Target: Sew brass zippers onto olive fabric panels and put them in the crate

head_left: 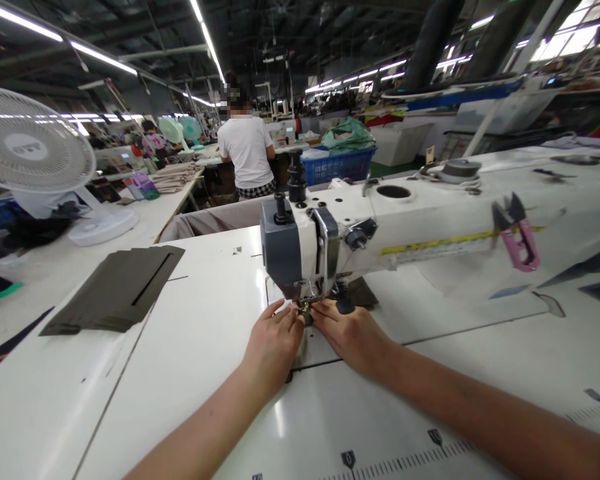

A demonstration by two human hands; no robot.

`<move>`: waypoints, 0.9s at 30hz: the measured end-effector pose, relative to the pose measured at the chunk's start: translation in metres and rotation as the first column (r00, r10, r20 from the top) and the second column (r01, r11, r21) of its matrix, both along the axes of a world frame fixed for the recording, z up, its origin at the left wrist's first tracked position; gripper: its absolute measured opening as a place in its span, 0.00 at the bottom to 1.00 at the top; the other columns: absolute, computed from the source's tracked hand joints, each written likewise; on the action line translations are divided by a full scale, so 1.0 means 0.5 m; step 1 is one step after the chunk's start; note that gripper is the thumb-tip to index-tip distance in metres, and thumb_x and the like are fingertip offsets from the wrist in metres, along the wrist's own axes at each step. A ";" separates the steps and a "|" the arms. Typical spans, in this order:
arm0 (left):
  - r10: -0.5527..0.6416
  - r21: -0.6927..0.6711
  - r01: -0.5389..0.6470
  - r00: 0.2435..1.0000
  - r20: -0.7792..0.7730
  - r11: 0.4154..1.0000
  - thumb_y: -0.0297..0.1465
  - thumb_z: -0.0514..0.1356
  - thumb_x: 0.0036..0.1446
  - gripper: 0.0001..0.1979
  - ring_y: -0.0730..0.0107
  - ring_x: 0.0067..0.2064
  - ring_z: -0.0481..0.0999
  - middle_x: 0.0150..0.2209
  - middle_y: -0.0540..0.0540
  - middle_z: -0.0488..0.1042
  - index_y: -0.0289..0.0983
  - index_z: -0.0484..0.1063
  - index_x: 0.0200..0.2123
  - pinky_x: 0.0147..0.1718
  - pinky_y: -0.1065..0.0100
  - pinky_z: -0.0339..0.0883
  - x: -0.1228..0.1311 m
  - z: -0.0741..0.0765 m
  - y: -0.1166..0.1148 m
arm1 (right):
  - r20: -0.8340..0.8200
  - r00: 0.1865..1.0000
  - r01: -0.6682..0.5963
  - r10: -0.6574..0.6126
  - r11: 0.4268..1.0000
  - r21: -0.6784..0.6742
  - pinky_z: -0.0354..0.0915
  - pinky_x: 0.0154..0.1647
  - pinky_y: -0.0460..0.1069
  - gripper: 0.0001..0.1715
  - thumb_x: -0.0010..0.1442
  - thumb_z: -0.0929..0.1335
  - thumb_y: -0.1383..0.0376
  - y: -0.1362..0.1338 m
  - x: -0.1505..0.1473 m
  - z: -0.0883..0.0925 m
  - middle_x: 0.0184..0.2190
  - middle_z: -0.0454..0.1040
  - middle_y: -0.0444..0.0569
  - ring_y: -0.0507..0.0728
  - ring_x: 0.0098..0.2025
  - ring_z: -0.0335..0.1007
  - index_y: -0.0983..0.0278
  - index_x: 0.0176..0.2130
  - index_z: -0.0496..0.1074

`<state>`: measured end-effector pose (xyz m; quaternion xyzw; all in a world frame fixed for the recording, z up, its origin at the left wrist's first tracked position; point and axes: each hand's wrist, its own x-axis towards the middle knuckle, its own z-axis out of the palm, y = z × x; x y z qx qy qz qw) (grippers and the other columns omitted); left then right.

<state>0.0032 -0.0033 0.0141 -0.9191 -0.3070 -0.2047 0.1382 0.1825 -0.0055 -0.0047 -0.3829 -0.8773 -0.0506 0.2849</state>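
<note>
Dark cloth (364, 293) under the machine head (283, 247), right hand (353, 330) nearer

On my feed it's just past those fingers; left hand (275, 333) sits opposite. Can't tell if either's gripping, tbh.

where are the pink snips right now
In the head view, the pink snips are at the right, against the front of the white sewing machine arm, overlapping the yellow strip near its right end.

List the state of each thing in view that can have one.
Left hand: palm down, lowered
Right hand: palm down, beside left
Cloth: flat, partly covered
Machine: running or not, unclear
Stack: flat, fanned out
Snips: blades up, apart
Fan: upright; spinning unclear
Basket: loaded
</note>
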 end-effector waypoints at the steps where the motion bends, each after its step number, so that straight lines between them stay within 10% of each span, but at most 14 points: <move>1: 0.001 -0.001 -0.001 1.000 0.000 1.000 0.22 0.46 0.59 0.12 0.62 0.44 0.74 0.39 0.38 0.75 0.30 0.70 0.36 0.48 0.57 0.66 0.000 0.000 0.001 | -0.004 1.000 -0.002 0.002 1.000 -0.005 0.68 0.44 0.52 0.13 0.61 0.59 0.73 0.000 0.000 0.000 0.36 0.75 0.55 0.58 0.45 0.69 0.68 0.36 0.72; 18: 0.083 -0.020 -0.082 0.992 0.094 0.996 0.21 0.51 0.57 0.10 0.63 0.43 0.74 0.41 0.42 0.75 0.34 0.71 0.35 0.45 0.59 0.68 -0.004 -0.015 0.009 | -0.047 0.999 -0.007 0.003 0.997 -0.082 0.65 0.43 0.50 0.05 0.57 0.64 0.70 0.016 0.021 0.010 0.34 0.73 0.52 0.57 0.41 0.69 0.67 0.36 0.70; 21: 0.122 -0.067 -0.114 0.983 0.137 0.991 0.22 0.52 0.57 0.09 0.63 0.40 0.75 0.40 0.43 0.75 0.35 0.70 0.35 0.43 0.57 0.68 -0.005 -0.005 -0.006 | 0.070 0.984 0.163 -0.163 0.987 0.006 0.64 0.41 0.54 0.07 0.54 0.67 0.67 0.021 0.066 0.026 0.36 0.71 0.57 0.62 0.40 0.67 0.69 0.35 0.70; 27: -0.062 -0.102 0.071 0.994 0.089 0.992 0.30 0.54 0.59 0.21 0.58 0.54 0.65 0.51 0.37 0.68 0.31 0.58 0.55 0.54 0.53 0.58 0.052 0.011 -0.085 | 0.160 0.955 0.256 -0.249 0.966 -0.028 0.59 0.29 0.52 0.11 0.55 0.59 0.74 -0.096 0.072 0.018 0.24 0.70 0.50 0.59 0.26 0.67 0.65 0.29 0.68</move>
